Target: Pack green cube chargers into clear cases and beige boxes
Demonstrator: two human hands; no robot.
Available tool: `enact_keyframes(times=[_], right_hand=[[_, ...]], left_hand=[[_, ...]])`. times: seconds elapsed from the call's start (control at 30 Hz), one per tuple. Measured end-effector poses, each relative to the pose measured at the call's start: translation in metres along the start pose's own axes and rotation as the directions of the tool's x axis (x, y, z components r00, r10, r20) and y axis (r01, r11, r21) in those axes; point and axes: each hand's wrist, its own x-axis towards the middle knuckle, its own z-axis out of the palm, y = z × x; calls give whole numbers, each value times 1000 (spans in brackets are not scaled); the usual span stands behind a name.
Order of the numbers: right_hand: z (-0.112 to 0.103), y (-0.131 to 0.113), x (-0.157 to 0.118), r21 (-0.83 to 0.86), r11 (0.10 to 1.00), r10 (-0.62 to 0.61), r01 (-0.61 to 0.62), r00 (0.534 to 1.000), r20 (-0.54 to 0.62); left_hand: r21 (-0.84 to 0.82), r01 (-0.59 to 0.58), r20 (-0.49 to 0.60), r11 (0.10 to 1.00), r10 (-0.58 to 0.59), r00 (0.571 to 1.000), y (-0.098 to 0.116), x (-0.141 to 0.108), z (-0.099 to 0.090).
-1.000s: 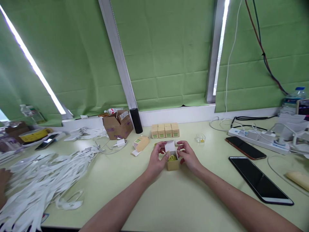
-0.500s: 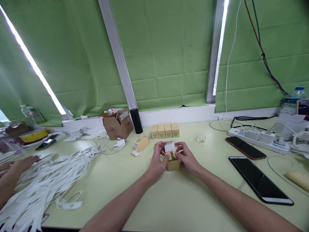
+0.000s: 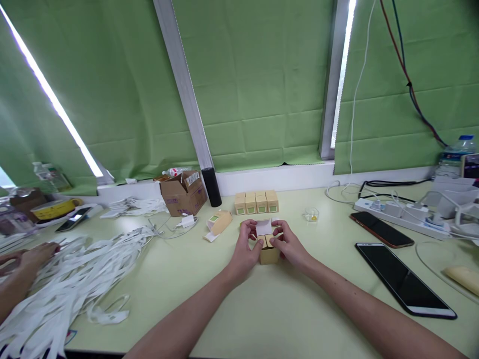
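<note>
A small brown cardboard box (image 3: 269,256) sits on the table between my hands, its white-lined lid raised at the back. My left hand (image 3: 245,247) grips its left side, with the thumb on a folded-in side flap. On the right side, my right hand (image 3: 289,242) holds it the same way, thumb and finger pressing the other flap. Both flaps lie over the opening, so the contents are hidden. Behind stands a row of several closed small boxes (image 3: 256,203) with green-marked labels. Left of them lies an unfolded box (image 3: 218,223), and to the right a clear plastic dish (image 3: 311,215) containing something yellow.
White straps (image 3: 86,279) cover the left of the table, where another person's hand (image 3: 39,254) works. A larger carton (image 3: 183,193) and a black cylinder (image 3: 211,187) stand at the back. Two phones (image 3: 406,279) and a power strip (image 3: 402,215) lie at right.
The two side flaps of the small box have folded down flat over its opening, under my thumbs. The other person's hand at left has shifted slightly.
</note>
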Motion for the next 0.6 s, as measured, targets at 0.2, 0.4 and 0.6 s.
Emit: enact_keyframes(times=[0.2, 0.4, 0.6], right_hand=[[1, -2, 0, -13, 1000, -13, 12, 1000, -12], [2, 0, 0, -28, 999, -41, 41, 999, -25], [1, -1, 0, -52, 996, -67, 66, 998, -20]], left_hand=[[-39, 13, -39, 999, -15, 999, -6, -1, 0], [40, -15, -12, 999, 15, 1000, -3, 0, -1], [72, -58, -4, 996, 59, 998, 2, 2, -2]])
